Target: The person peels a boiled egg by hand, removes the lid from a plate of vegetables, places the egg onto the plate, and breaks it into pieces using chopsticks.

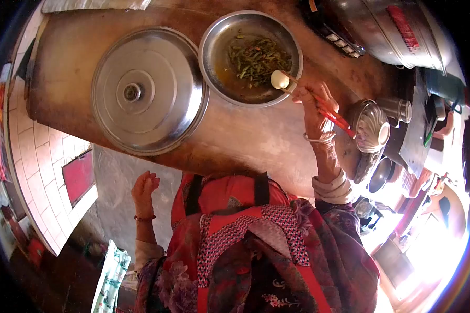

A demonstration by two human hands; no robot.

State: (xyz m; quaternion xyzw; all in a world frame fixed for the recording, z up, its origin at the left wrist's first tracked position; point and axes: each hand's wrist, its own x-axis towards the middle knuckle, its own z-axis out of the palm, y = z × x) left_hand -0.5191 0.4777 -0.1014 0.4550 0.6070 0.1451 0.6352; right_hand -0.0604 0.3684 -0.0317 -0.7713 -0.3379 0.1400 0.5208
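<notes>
My right hand (317, 107) is closed around a pair of red chopsticks (333, 116) at the right rim of a metal bowl (209, 62). Between the chopstick tips is a pale, round piece of food (279, 80), held over the inside of the bowl. Cooked green vegetable pieces (256, 57) lie in brownish liquid in the bowl. Left of it rests a large round metal lid (156, 112) with a knob in its middle. My left hand (145, 189) hangs in front of the table edge, its fingers loosely curled and nothing visible in it.
The bowl and lid stand on a brown wooden table (245, 135). At the right are stacked glass bowls (372, 128) and a clear glass (397, 109). A big metal vessel (376, 28) stands at the back right. A tiled wall (34, 151) runs along the left.
</notes>
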